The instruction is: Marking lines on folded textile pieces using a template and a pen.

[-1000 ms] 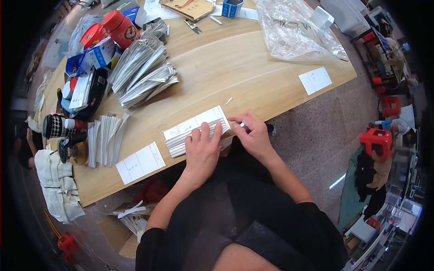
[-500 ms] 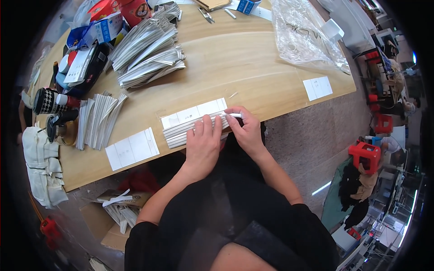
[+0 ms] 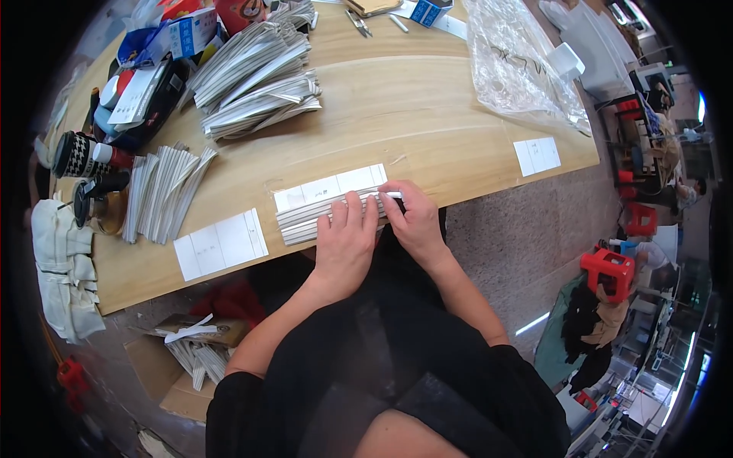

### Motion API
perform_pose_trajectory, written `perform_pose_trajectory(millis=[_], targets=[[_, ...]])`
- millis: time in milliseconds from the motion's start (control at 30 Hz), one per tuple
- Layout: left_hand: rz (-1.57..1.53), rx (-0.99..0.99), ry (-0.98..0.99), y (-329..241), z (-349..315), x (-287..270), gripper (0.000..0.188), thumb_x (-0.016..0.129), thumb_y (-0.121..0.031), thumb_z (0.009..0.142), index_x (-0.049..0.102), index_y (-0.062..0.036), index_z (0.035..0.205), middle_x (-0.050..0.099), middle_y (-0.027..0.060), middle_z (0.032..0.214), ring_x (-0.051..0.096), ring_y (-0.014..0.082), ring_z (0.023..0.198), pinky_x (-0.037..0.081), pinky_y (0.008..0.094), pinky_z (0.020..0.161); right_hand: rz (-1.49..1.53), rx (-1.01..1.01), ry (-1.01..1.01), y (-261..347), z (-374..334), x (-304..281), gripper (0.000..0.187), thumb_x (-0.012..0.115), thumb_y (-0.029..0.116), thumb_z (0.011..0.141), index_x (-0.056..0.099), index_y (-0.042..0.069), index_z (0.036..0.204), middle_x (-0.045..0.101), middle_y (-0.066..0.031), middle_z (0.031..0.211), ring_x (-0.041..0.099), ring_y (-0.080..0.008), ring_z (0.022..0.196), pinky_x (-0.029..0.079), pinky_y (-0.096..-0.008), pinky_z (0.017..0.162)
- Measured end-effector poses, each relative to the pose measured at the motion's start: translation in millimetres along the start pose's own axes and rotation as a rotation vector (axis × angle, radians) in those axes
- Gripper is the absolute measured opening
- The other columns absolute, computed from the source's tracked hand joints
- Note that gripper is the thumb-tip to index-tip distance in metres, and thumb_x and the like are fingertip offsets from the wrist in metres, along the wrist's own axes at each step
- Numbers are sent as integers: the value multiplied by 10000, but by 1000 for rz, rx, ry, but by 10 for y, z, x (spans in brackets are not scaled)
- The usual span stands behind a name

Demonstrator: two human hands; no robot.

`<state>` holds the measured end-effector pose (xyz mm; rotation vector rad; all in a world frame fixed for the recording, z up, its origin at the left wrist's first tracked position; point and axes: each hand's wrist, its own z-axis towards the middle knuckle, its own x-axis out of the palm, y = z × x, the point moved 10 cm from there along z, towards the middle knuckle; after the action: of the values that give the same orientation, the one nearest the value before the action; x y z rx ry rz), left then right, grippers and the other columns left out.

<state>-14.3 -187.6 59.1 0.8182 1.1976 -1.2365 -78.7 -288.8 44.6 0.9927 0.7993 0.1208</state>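
Observation:
Fabric strips in white and grey (image 3: 299, 226), ribbed lengthwise, lie along the table's near edge over the lower part of a white paper card (image 3: 330, 188) with ruled lines. My left hand (image 3: 345, 248) rests on them, fingers stretched out and pressing down. At the strips' right end, my right hand (image 3: 416, 223) pinches a short white pen-like stick (image 3: 394, 195) between thumb and fingers. The stick's tip is hidden by the fingers, so I cannot tell whether it touches the fabric.
Stacks of similar strips (image 3: 256, 76) and a smaller bundle (image 3: 164, 195) lie left. Further paper cards (image 3: 221, 244) (image 3: 537, 156) sit along the edge. A clear plastic bag (image 3: 519, 65) is far right, thread snips (image 3: 358, 23) at the back. A cardboard box (image 3: 164, 370) stands below.
The view has shifted slightly. My left hand stays flat on the strips, and the white stick in my right hand has shifted slightly left along their end.

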Motion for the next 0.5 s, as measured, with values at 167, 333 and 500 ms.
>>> perform_pose_trajectory(millis=[167,333,500], targets=[[-73,-41,61,172,-111,-45,670,773,-213,761,526,-61,1365,529,170,1315,517,329,1121,418,422,871,-137,-152,-17,227,56,18,114,680,123,943,655,24,992,669,-152,874,657,-310,739,515,-356,653],[-80,-172,25,636,-559,-190,686,802,-171,754,545,-68,1381,509,144,1404,478,346,1258,389,453,983,-152,-170,-26,257,91,-11,110,681,131,948,656,31,987,659,-144,830,641,-277,679,502,-346,623],[-43,-166,-22,658,-666,-182,685,793,-172,763,537,-71,1391,506,144,1408,466,350,1258,375,475,984,-48,50,27,185,185,-35,117,670,123,963,657,12,998,657,-88,840,616,-155,696,491,-290,635]])
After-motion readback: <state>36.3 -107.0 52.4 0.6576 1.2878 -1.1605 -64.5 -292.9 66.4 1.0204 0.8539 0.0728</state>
